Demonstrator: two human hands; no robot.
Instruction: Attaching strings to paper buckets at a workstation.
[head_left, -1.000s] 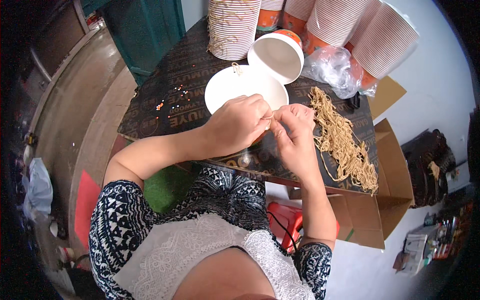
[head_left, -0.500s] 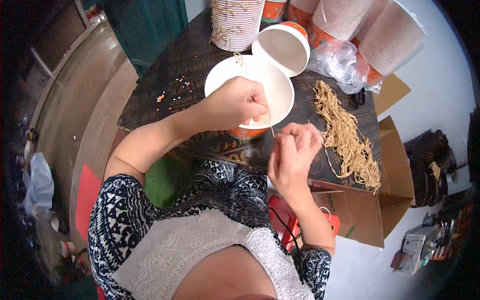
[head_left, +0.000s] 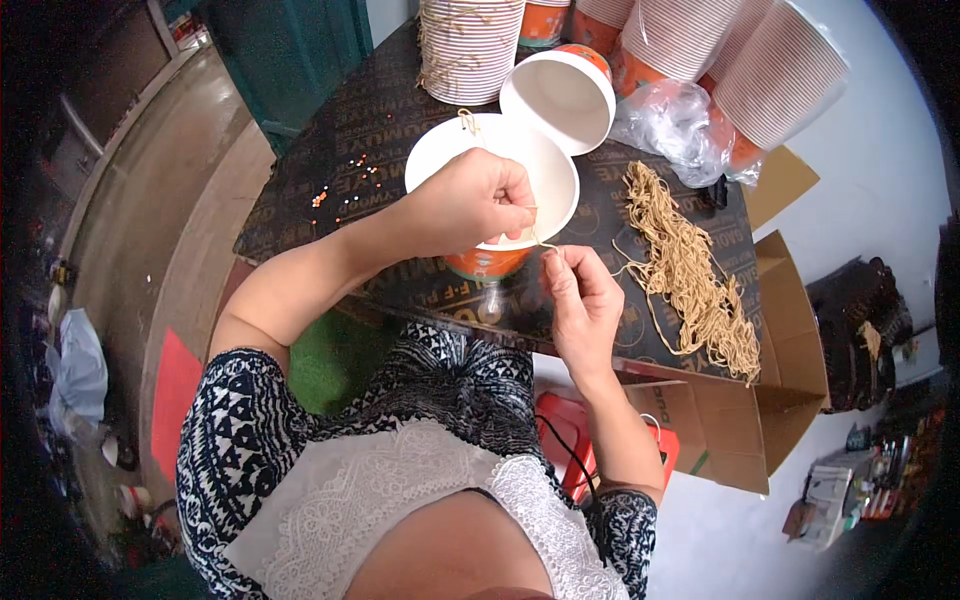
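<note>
Left hand: the left hand hangs over the near part of the bowl, thumb and forefinger pressed together on a thin tan cord
Right hand: the right hand is lower and to the right, just outside the bowl's near rim, thumb and forefinger pinching the same cord
Cord: it spans the short gap between the two pinches, with a slight bend; half a second ago it ran straight and steeper, and a second ago the hands met over it
Right hand's shift: it has turned and risen a little since the last frame, while the left hand keeps nearly the same place
Bowl: the white-lined bowl, orange outside, stands upright beneath the left hand, a looped piece of cord over its back rim
Second bowl: another bowl lies tipped behind it, mouth toward the person
Cord heap: a tangled tan heap lies right of the right hand, loose strands straying toward that hand
Beads: small coloured beads are scattered on the left
Bowl stacks: a stack draped with cord bits stands at the back
Lettering: tan block capitals repeat across the dark tabletop, partly covered
</note>
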